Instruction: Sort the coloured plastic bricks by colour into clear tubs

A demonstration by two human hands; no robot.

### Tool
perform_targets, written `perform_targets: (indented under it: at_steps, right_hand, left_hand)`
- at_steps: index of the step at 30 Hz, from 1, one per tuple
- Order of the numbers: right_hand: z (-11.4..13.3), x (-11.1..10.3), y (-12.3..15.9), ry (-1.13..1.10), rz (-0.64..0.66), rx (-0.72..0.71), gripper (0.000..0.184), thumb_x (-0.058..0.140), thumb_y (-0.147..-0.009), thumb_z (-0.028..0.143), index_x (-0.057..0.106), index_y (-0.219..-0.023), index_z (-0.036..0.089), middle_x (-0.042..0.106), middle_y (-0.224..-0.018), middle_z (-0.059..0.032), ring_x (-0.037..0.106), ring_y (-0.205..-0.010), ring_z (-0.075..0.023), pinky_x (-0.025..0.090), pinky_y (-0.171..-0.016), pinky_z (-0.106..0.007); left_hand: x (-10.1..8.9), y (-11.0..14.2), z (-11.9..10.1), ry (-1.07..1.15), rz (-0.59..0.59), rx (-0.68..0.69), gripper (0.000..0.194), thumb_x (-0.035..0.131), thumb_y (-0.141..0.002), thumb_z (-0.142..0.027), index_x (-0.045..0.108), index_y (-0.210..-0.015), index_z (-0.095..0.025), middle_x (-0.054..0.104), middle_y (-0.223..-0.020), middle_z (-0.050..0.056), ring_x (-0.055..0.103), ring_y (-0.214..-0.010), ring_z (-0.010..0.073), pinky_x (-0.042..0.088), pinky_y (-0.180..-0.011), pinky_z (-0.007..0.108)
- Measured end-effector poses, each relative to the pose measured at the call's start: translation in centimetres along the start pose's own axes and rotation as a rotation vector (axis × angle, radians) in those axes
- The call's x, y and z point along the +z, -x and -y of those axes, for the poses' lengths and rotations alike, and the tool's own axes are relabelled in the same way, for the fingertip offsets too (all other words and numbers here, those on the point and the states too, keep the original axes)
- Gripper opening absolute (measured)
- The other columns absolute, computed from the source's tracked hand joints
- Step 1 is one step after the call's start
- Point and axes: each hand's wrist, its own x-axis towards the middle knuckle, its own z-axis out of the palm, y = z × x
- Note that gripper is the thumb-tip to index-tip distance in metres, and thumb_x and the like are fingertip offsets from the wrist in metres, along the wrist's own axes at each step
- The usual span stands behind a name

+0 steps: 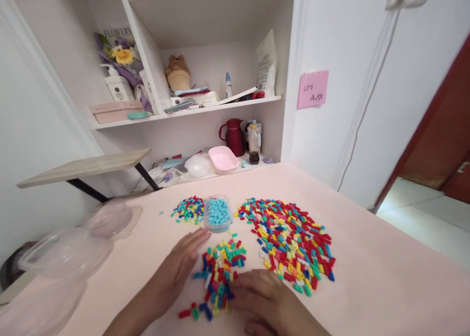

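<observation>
White shelving (205, 115) (pink note (313, 89) beside it).

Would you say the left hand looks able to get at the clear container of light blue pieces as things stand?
Most likely yes: the left hand has its fingertips close to the near side of the clear container, and I see nothing between them that would block it.

A maroon jug (235, 138) stands beside a bottle (253, 144) — dark liquid inside, it seems — below a shelf (220, 107).
</observation>
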Motion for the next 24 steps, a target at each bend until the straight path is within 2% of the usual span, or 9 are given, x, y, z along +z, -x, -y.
perform_targets:
  at_steps: [2, 4, 8, 10, 13, 18, 21, 24]
  right_hand:
    - [0.8, -1.0, 0.0, -0.059, 0.004, 0.046, 0.029, 0.050, -0.096, 0.033, 0.065, -0.119, 0.025, 0.065, -0.124, -0.0079, 0.060, -0.115, -0.0187, 0.048, -0.097, -0.028]
    - [1.5, -1.8, 0.1, -0.091, -0.017, 0.087, 0.027, 0.050, -0.096, 0.027, 0.066, -0.118, 0.025, 0.064, -0.125, -0.0081, 0.059, -0.116, -0.0178, 0.049, -0.098, -0.027]
    - [1.6, -2.1, 0.7, -0.147, -0.170, 0.197, 0.029, 0.049, -0.095, 0.024, 0.065, -0.118, 0.027, 0.061, -0.129, -0.0084, 0.060, -0.117, -0.0189, 0.052, -0.094, -0.026]
    - [1.2, -1.8, 1.1, -0.188, -0.285, 0.262, 0.029, 0.051, -0.094, 0.027, 0.065, -0.120, 0.029, 0.062, -0.128, -0.0085, 0.061, -0.116, -0.0203, 0.053, -0.094, -0.028]
    - [0.2, -1.1, 2.0, -0.278, -0.474, 0.398, 0.026, 0.053, -0.094, 0.033, 0.066, -0.116, 0.029, 0.065, -0.122, -0.0084, 0.061, -0.117, -0.0227, 0.053, -0.095, -0.031]
    - [-1.3, 0.1, 3.5, -0.511, -0.727, 0.577, 0.023, 0.055, -0.093, 0.039, 0.070, -0.103, 0.025, 0.071, -0.102, -0.0073, 0.067, -0.099, -0.0219, 0.056, -0.084, -0.028]
    - [-1.3, 0.1, 3.7, -0.606, -0.771, 0.615, 0.025, 0.058, -0.090, 0.042, 0.073, -0.100, 0.024, 0.072, -0.092, -0.0069, 0.068, -0.090, -0.0218, 0.056, -0.080, -0.028]
    - [-0.5, -0.3, 3.3, -0.693, -0.818, 0.686, 0.029, 0.059, -0.089, 0.045, 0.075, -0.096, 0.023, 0.072, -0.089, -0.0080, 0.068, -0.090, -0.0231, 0.055, -0.080, -0.028]
  left_hand:
    - [-0.5, 1.9, 1.3, -0.048, -0.046, -0.041, 0.049, 0.026, -0.099, -0.043, 0.047, -0.142, -0.033, 0.042, -0.152, -0.002, 0.038, -0.141, 0.0212, 0.030, -0.117, 0.045]
    - [-0.1, 4.3, 3.0, -0.139, -0.083, -0.054, 0.048, 0.030, -0.098, -0.042, 0.041, -0.145, -0.036, 0.035, -0.156, -0.003, 0.033, -0.143, 0.0226, 0.030, -0.116, 0.046]
    - [2.9, 8.3, 6.1, -0.307, -0.092, -0.065, 0.065, 0.041, -0.093, -0.048, 0.021, -0.153, -0.034, 0.024, -0.160, 0.002, 0.031, -0.143, 0.0283, 0.036, -0.113, 0.047]
    - [4.5, 8.8, 7.0, -0.357, -0.083, -0.023, 0.085, 0.051, -0.085, -0.057, 0.010, -0.155, -0.030, 0.021, -0.160, 0.008, 0.028, -0.143, 0.0350, 0.036, -0.111, 0.052]
    - [6.0, 7.7, 6.6, -0.384, -0.039, 0.021, 0.103, 0.057, -0.078, -0.063, -0.003, -0.154, -0.027, 0.018, -0.159, 0.013, 0.027, -0.141, 0.0404, 0.039, -0.108, 0.057]
    - [7.1, 4.0, 2.8, -0.362, 0.057, 0.147, 0.122, 0.061, -0.070, -0.071, -0.022, -0.149, -0.027, 0.017, -0.157, 0.018, 0.026, -0.140, 0.0418, 0.039, -0.107, 0.059]
    - [8.3, 2.3, 0.8, -0.342, 0.056, 0.145, 0.116, 0.057, -0.075, -0.069, -0.022, -0.148, -0.026, 0.021, -0.157, 0.020, 0.027, -0.140, 0.0409, 0.041, -0.106, 0.059]
    - [9.7, 0.8, -0.5, -0.327, 0.052, 0.093, 0.098, 0.051, -0.085, -0.061, -0.011, -0.152, -0.025, 0.024, -0.156, 0.018, 0.028, -0.141, 0.0377, 0.039, -0.108, 0.058]
